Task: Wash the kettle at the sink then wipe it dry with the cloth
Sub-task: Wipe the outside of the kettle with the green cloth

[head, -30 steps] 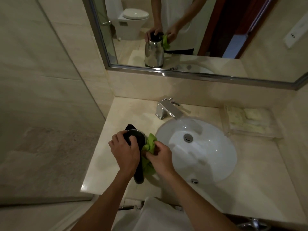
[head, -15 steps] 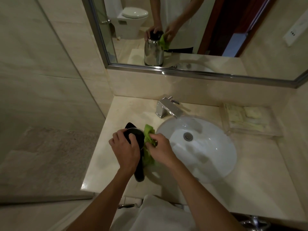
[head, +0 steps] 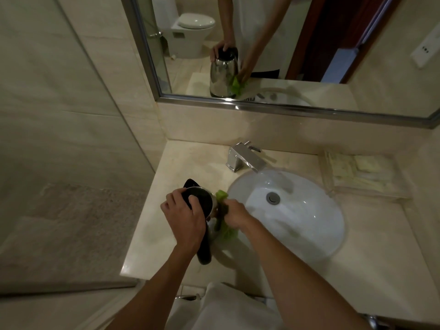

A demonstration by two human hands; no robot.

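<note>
Two hands on one upright kettle, lower centre of frame, drying step judged in progress.

The left hand (head: 184, 219) sits on top, its grip curled over the black lid of the kettle (head: 199, 203), which stands on the table (head: 190, 160) just left of the sink (head: 295, 210). The kettle's long axis is vertical, its handle toward the bottom of the frame. The right hand (head: 234, 214), grip clamped on the green cloth (head: 223, 225), lies against the kettle's right flank, low down. The right hand is nearer the unwiped wall. Hidden: the kettle's body beneath both hands, seen only in the mirror (head: 309, 44); wetness cannot be judged.
</note>
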